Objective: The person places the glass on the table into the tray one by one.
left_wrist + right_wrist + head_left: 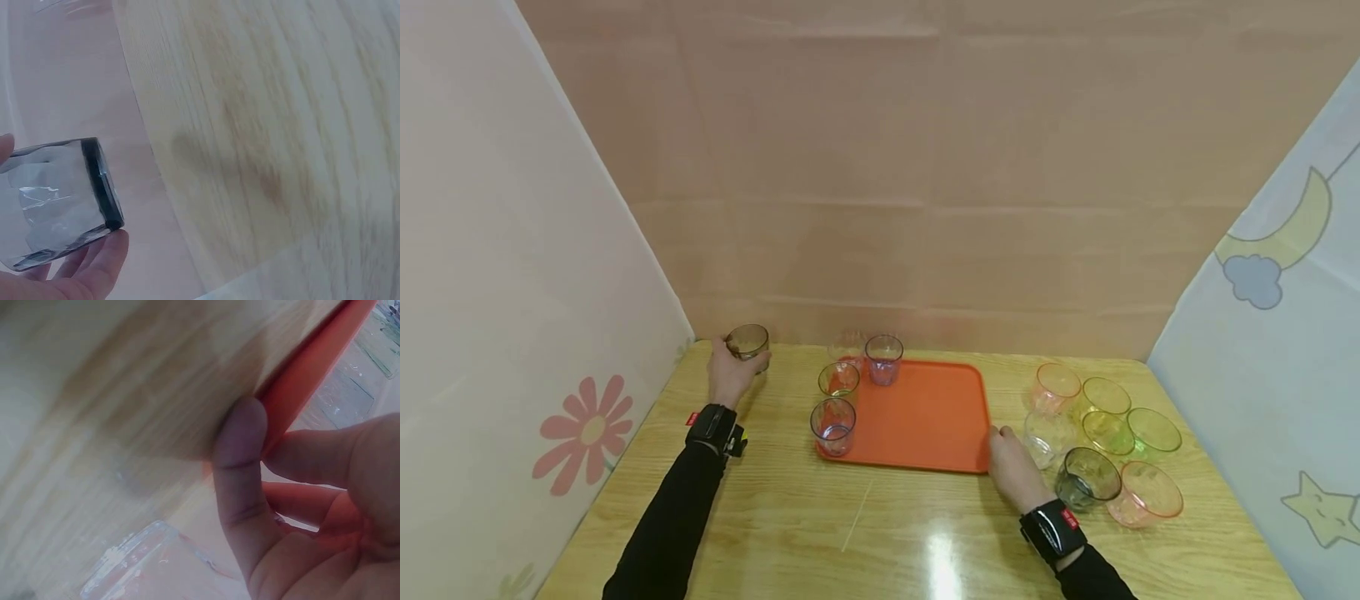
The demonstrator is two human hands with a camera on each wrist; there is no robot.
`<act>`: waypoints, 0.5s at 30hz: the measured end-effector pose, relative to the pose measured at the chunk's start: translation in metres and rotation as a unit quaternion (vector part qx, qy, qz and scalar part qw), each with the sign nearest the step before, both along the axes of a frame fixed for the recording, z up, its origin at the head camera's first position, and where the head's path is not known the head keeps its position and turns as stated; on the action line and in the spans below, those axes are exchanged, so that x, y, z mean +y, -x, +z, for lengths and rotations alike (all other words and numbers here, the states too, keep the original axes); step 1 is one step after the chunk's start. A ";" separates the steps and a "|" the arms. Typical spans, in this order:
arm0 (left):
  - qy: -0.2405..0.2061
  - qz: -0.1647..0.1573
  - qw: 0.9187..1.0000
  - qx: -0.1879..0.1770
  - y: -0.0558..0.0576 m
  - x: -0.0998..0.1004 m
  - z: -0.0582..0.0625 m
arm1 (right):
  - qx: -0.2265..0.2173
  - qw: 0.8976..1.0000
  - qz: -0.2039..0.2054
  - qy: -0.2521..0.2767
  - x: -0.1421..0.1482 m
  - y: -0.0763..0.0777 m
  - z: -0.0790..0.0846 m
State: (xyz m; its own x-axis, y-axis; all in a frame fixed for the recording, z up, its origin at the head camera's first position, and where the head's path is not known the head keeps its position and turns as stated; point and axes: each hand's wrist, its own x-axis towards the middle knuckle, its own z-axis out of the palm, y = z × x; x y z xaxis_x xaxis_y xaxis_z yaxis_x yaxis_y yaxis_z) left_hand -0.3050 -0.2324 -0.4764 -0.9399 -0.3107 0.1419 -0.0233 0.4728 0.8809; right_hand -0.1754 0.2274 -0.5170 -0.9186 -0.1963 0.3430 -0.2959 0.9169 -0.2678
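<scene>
At the table (790, 525), far left, I see the left hand (732, 377) gripping a dark glass (748, 340); the right hand (1017, 468) pinches the tray (921, 412) by its right edge. I judge the glass light, slippery, breakable: best held round its sides.

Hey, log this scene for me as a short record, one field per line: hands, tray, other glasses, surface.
Left hand: holds a smoky glass, left of the tray
Right hand: grips the right end of the orange tray
On tray: four glasses, toward its left end
Right of tray: seven glasses, clustered, mixed tints
Surface: wood-grain table
</scene>
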 end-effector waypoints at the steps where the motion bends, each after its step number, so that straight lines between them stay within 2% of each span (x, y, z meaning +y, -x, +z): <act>1: 0.003 0.001 1.000 0.005 -0.001 0.000 0.001 | 0.001 1.000 0.000 0.001 0.000 0.000 0.000; 7: 0.017 -0.004 1.000 0.023 -0.006 0.002 0.007 | -0.002 1.000 -0.001 0.004 0.000 0.000 0.002; 15: 0.015 -0.018 0.999 0.031 -0.015 0.009 0.018 | -0.013 1.000 -0.003 0.011 0.000 -0.003 0.004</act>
State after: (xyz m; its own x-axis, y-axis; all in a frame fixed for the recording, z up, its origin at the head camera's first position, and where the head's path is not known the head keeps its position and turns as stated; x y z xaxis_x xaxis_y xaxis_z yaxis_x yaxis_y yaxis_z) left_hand -0.2901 -0.2234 -0.4589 -0.9399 -0.2707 0.2083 0.0483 0.4984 0.8656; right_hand -0.1722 0.2276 -0.5129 -0.9282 -0.1841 0.3233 -0.2836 0.9126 -0.2945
